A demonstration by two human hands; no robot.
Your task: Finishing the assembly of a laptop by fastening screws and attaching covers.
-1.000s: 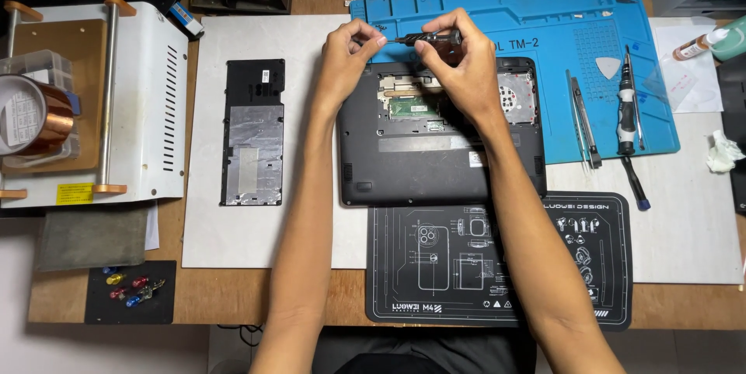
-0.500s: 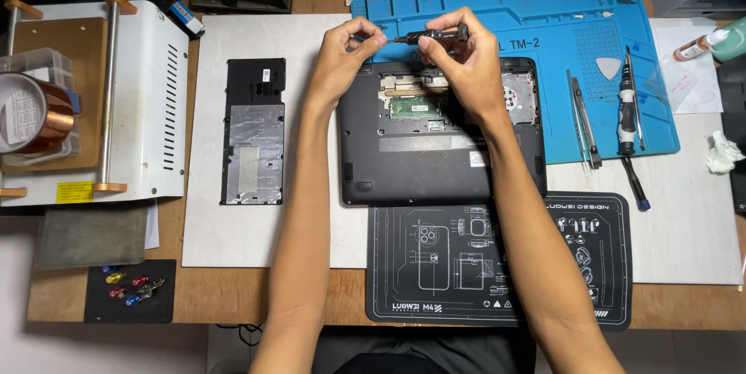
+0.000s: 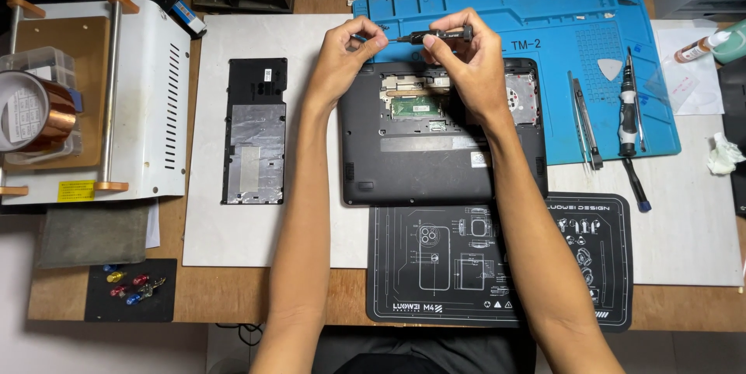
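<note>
Holding a slim black screwdriver [image 3: 435, 33] level above the far edge of the open laptop [image 3: 435, 148], the right hand [image 3: 465, 59] pinches the handle while the left hand [image 3: 346, 51] pinches the tip end; both grips are narrow and closed on the tool. The laptop lies belly-up, half on the blue mat [image 3: 559, 24], half on the black mat [image 3: 497, 265] with white line drawings; its removed cover [image 3: 255, 131] lies apart to the left on the white sheet [image 3: 225, 218], a small pale sticker near its top and a silver foil patch lower down. A yellow label [image 3: 75, 190] sits low on the white machine [image 3: 148, 110]; a copper-coloured tape roll [image 3: 35, 113] rests beside it; a white sticker [image 3: 479, 159] marks the laptop's base. Compared with half a second ago, the hands and tool have hardly shifted, the left fingers a little closer round the tip. The tip itself is hidden by those fingers, so what it touches cannot be told; the small coloured bits [image 3: 128, 284] on the dark pad [image 3: 105, 312] at lower left are too small to make out.
</note>
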